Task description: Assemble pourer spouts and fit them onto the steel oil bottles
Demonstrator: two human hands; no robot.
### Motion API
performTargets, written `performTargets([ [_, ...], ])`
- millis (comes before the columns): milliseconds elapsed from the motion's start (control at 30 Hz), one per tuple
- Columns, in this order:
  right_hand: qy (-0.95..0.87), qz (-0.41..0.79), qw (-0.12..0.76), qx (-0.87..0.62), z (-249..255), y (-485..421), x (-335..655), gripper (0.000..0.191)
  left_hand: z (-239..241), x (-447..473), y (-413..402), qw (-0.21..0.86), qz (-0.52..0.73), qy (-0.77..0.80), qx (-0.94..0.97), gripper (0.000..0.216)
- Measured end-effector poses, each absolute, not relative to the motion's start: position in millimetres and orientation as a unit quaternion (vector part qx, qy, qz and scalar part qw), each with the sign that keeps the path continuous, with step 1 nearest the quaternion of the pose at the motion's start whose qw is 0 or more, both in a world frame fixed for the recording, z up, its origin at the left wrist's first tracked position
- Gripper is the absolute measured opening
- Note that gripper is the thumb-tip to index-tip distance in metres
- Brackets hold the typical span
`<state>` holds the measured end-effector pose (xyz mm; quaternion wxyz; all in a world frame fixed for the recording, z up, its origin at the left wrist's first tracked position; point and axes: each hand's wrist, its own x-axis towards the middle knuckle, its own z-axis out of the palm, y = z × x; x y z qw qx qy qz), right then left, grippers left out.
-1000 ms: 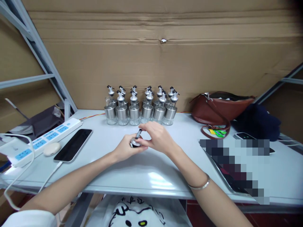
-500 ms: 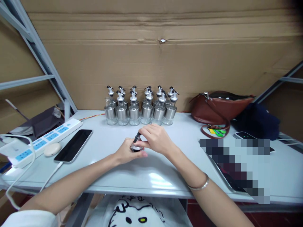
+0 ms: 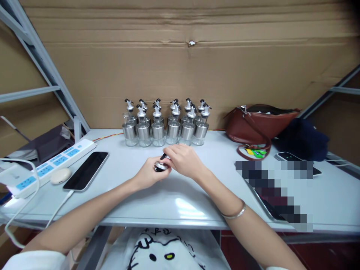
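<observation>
Above the white table, my left hand [image 3: 147,173] is closed round a silver-and-black pourer top [image 3: 161,167]. My right hand [image 3: 184,160] pinches the black upper part of the same piece from the right; my fingers hide some of it. Behind my hands stand several glass bottles [image 3: 159,132] with steel bands, upright in two rows. Most carry silver pourer tops with black flip caps. The front bottle at the far left [image 3: 129,132] shows a bare glass neck.
On the left lie a white power strip [image 3: 59,165], a round white case [image 3: 60,176] and a phone [image 3: 86,171] on a cable. A brown handbag [image 3: 253,125], a dark blue cap [image 3: 305,138] and a partly blurred tablet [image 3: 264,202] are on the right. Cardboard [image 3: 168,71] closes off the back.
The pourer top has tilted in my hands, showing more of its round silver base. Both hands stay together on it. The whole view has shifted slightly.
</observation>
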<state>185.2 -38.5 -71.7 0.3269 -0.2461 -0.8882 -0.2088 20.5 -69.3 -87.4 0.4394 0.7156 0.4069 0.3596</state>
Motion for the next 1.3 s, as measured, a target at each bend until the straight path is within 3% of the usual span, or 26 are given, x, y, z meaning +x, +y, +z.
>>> performTargets([
  [167, -0.894, -0.22, 0.339, -0.192, -71.9, -41.8, 179.9, 0.041, -85.3, 12.9, -61.5, 0.62, 0.24, 0.291, 0.688, 0.023],
  [267, -0.898, -0.209, 0.354, -0.156, -68.1, -45.4, 178.3, 0.038, -88.3, 14.7, -61.0, 0.669, 0.249, 0.287, 0.638, 0.028],
  [533, -0.887, -0.233, 0.312, -0.247, -69.1, -36.0, 190.0, 0.06, -91.7, 30.0, -67.2, 0.547, 0.337, 0.407, 0.65, 0.032],
  [667, -0.892, -0.241, 0.282, -0.26, -74.2, -34.7, 188.2, 0.063, -91.1, 29.8, -71.3, 0.535, 0.331, 0.416, 0.656, 0.025],
  [833, -0.89, -0.216, 0.306, -0.259, -76.6, -37.3, 185.3, 0.057, -91.9, 32.9, -76.8, 0.556, 0.302, 0.415, 0.654, 0.019],
  [967, -0.89, -0.128, 0.326, -0.293, -76.0, -37.2, 186.4, 0.053, -94.8, 36.0, -75.8, 0.579, 0.275, 0.41, 0.649, 0.021],
  [1167, -0.88, 0.005, 0.235, -0.413, -82.0, -25.1, 193.7, 0.035, -101.6, 35.4, -80.0, 0.52, 0.259, 0.385, 0.717, 0.018],
  [1233, -0.893, 0.037, 0.226, -0.388, -89.4, -21.7, 192.6, 0.017, -103.2, 35.7, -85.4, 0.49, 0.238, 0.357, 0.759, 0.015],
  [1300, -0.912, 0.055, 0.226, -0.338, -98.3, -19.4, 188.6, 0.022, -104.4, 36.3, -89.9, 0.461, 0.224, 0.338, 0.79, 0.017],
])
